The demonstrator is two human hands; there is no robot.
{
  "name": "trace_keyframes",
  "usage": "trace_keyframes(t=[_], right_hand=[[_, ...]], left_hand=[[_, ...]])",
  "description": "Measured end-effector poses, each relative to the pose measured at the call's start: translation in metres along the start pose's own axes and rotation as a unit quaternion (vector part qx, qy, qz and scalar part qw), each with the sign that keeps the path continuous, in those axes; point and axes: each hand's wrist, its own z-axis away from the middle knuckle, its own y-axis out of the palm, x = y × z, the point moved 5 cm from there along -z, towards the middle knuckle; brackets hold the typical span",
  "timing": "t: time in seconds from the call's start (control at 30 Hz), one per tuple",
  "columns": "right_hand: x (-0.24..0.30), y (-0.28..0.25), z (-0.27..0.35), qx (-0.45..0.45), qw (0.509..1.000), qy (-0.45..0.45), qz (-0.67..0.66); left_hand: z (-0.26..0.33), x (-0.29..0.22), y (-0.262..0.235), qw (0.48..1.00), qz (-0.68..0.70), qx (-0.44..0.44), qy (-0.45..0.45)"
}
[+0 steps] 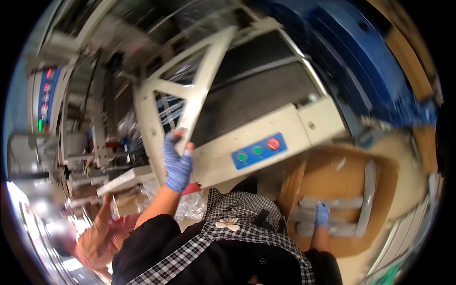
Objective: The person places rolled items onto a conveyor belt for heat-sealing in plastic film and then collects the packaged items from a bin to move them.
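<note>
My left hand (pixel 178 162), in a blue glove, is raised and closed around a slanted bar of the cream hinged frame (pixel 199 80) on a cream machine (pixel 285 128). My right hand (pixel 322 213), also in a blue glove, reaches down into a brown cardboard box (pixel 332 171). Its fingers curl over one of several grey wrapped packs (pixel 342 203) lying in the box; another grey pack (pixel 368 190) stands along the box's right side. My black sleeves and checked apron fill the lower middle.
A blue control panel (pixel 259 151) with two green buttons and a red one sits on the machine's front. A dark belt (pixel 266 85) runs behind the frame. Another person's arm (pixel 97 230) shows at lower left. Clear plastic wrap (pixel 192 205) lies under the machine's edge.
</note>
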Motion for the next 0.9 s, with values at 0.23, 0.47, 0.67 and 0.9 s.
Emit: trace_keyframes(t=[0.23, 0.47, 0.67, 0.9], right_hand=[[-0.134, 0.075, -0.071, 0.03, 0.999, 0.016, 0.038], [-0.168, 0.115, -0.129, -0.043, 0.977, 0.2, 0.056], [-0.196, 0.141, -0.234, -0.219, 0.864, 0.4, -0.212], [-0.188, 0.116, -0.181, -0.115, 0.851, 0.229, -0.458]], left_hand=[[0.195, -0.013, 0.245, 0.72, 0.024, 0.691, 0.054], [0.31, 0.035, 0.269, 0.601, 0.022, 0.758, -0.253], [0.324, 0.139, 0.274, 0.545, -0.06, 0.815, -0.188], [0.337, 0.144, 0.269, 0.516, 0.001, 0.811, -0.277]])
